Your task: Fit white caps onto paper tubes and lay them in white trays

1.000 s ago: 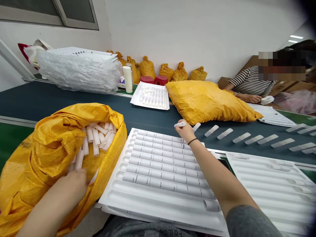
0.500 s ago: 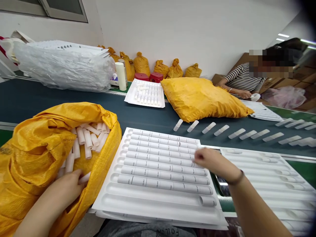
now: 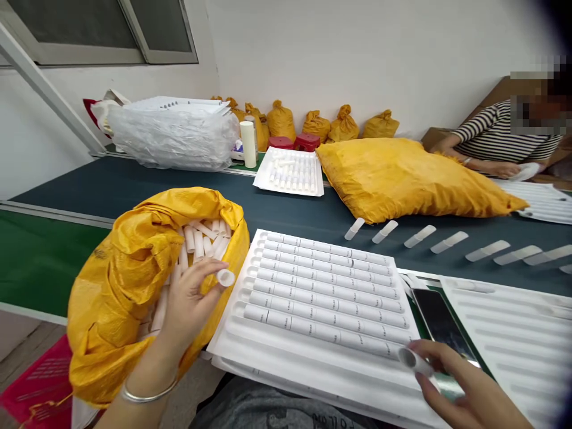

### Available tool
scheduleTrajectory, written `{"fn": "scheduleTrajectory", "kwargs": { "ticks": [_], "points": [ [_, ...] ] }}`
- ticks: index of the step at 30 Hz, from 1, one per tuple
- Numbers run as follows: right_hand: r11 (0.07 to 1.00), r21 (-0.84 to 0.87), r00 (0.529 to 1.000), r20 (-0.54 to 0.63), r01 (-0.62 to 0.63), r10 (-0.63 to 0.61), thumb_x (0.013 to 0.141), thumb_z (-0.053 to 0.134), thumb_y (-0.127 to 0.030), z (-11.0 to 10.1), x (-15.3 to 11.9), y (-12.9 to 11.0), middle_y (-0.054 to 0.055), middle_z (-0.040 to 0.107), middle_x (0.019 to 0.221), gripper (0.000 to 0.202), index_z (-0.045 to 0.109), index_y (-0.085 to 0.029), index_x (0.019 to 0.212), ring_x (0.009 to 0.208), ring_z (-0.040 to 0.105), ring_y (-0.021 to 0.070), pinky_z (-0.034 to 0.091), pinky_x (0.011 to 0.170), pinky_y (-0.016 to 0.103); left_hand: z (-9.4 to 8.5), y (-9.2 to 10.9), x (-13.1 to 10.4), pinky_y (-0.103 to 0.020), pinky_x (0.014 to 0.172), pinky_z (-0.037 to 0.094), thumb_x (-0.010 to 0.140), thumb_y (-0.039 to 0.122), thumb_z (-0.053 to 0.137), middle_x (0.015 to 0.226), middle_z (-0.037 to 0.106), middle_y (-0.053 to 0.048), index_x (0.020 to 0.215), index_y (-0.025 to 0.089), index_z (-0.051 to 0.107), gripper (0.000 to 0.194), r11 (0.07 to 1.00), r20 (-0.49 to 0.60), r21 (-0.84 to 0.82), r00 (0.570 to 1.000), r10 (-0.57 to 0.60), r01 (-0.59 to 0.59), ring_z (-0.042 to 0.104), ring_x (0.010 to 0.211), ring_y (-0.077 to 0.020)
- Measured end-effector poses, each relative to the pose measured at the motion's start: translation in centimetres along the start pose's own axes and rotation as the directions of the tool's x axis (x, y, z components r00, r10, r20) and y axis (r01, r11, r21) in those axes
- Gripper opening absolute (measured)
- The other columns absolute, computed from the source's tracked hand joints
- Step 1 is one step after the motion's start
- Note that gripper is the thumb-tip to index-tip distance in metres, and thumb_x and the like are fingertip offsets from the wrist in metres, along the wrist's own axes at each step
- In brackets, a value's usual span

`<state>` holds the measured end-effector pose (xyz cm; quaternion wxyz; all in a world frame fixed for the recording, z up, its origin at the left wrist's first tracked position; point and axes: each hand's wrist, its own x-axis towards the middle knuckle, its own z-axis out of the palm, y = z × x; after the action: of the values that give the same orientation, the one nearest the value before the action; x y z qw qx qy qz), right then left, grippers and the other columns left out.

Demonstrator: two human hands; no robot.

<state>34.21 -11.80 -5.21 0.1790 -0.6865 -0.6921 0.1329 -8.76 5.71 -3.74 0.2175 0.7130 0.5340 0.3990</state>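
Note:
My left hand (image 3: 192, 298) pinches a short white tube (image 3: 226, 277) above the edge of an open yellow sack (image 3: 120, 262), which holds many similar white tubes (image 3: 199, 244). My right hand (image 3: 456, 381) grips another white tube (image 3: 414, 361), its hollow end facing left, over the lower right part of a white grooved tray (image 3: 308, 369). Rows of printed white tubes (image 3: 322, 301) lie end to end in the tray's upper grooves; its lowest grooves show no tubes.
A phone (image 3: 440, 319) lies between this tray and another grooved tray (image 3: 504, 345). Several translucent tubes (image 3: 420, 236) line the dark belt (image 3: 89, 185). Beyond are a full yellow sack (image 3: 402, 179), a small tray (image 3: 288, 170) and a person in stripes (image 3: 487, 134).
My left hand has risen out of the sack with a tube. My right hand has moved down to the tray's lower right, now with a tube in it. The view has turned left.

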Motion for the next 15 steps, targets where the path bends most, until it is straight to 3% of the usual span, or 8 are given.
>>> {"fn": "scheduleTrajectory", "kwargs": {
  "ticks": [2,4,7,9,11,13,15],
  "points": [
    [0.981,0.194,0.999,-0.032,-0.002,0.009,0.083,0.057,-0.034,0.0,2.1,-3.6,0.010,0.068,0.100,0.024,0.061,-0.022,0.104,0.087,0.066,0.0234,0.056,0.072,0.031,2.2,2.3,-0.6,-0.038,0.101,0.042,0.081,0.030,0.063,0.109,0.063,-0.007,0.101,0.021,0.063,0.022,0.972,0.081,-0.234,0.996,0.047,-0.027,0.056,0.110,-0.0217],
    [0.910,0.415,1.000,-0.013,0.020,-0.016,0.087,0.053,-0.035,1.2,4.5,-7.4,0.010,0.066,0.103,0.027,0.059,-0.022,0.110,0.090,0.064,0.0217,0.055,0.076,0.032,4.6,4.5,-1.2,-0.037,0.094,0.047,0.080,0.031,0.066,0.104,0.064,-0.007,0.101,0.021,0.061,0.024,0.876,0.156,-0.479,0.988,0.017,0.060,0.060,0.103,-0.0210],
    [0.650,0.759,0.994,0.098,-0.038,-0.056,0.090,0.050,-0.040,3.6,7.7,-11.4,0.006,0.064,0.088,0.030,0.056,-0.020,0.113,0.073,0.063,0.0158,0.055,0.066,0.029,7.2,6.9,-1.9,-0.035,0.082,0.053,0.077,0.037,0.069,0.097,0.066,-0.005,0.118,0.024,0.046,0.049,0.602,0.232,-0.758,0.967,-0.108,0.249,0.064,0.091,-0.0186],
    [0.485,0.873,0.993,0.092,-0.045,-0.074,0.090,0.052,-0.043,4.6,9.0,-12.7,0.003,0.061,0.074,0.033,0.055,-0.019,0.111,0.064,0.060,0.0136,0.054,0.061,0.029,8.0,7.5,-2.0,-0.033,0.079,0.054,0.073,0.037,0.073,0.095,0.065,-0.003,0.125,0.028,0.036,0.065,0.482,0.241,-0.826,0.956,-0.165,0.292,0.064,0.088,-0.0165],
    [0.467,0.884,0.996,0.038,0.003,-0.079,0.089,0.055,-0.041,4.4,9.6,-13.0,0.002,0.061,0.073,0.032,0.056,-0.018,0.111,0.064,0.060,0.0135,0.054,0.061,0.029,7.9,7.3,-1.8,-0.030,0.079,0.053,0.069,0.037,0.076,0.094,0.064,-0.001,0.117,0.026,0.043,0.059,0.490,0.219,-0.821,0.955,-0.202,0.292,0.064,0.087,-0.0149],
    [0.598,0.792,0.990,-0.055,0.121,-0.127,0.089,0.056,-0.033,3.4,10.0,-12.7,0.006,0.065,0.089,0.028,0.058,-0.020,0.113,0.078,0.062,0.0161,0.054,0.070,0.031,7.2,6.7,-1.5,-0.028,0.075,0.053,0.067,0.037,0.077,0.093,0.064,-0.002,0.100,0.020,0.054,0.044,0.606,0.229,-0.733,0.951,-0.207,0.308,0.064,0.084,-0.0150],
    [0.737,0.605,0.952,-0.147,0.301,-0.269,0.090,0.054,-0.024,2.1,10.3,-12.2,0.009,0.063,0.107,0.027,0.058,-0.023,0.117,0.098,0.060,0.0197,0.052,0.084,0.036,6.2,6.1,-1.2,-0.027,0.070,0.053,0.068,0.039,0.076,0.091,0.065,-0.004,0.092,0.018,0.061,0.035,0.778,0.278,-0.552,0.946,-0.165,0.298,0.064,0.082,-0.0168]
  ]
}}
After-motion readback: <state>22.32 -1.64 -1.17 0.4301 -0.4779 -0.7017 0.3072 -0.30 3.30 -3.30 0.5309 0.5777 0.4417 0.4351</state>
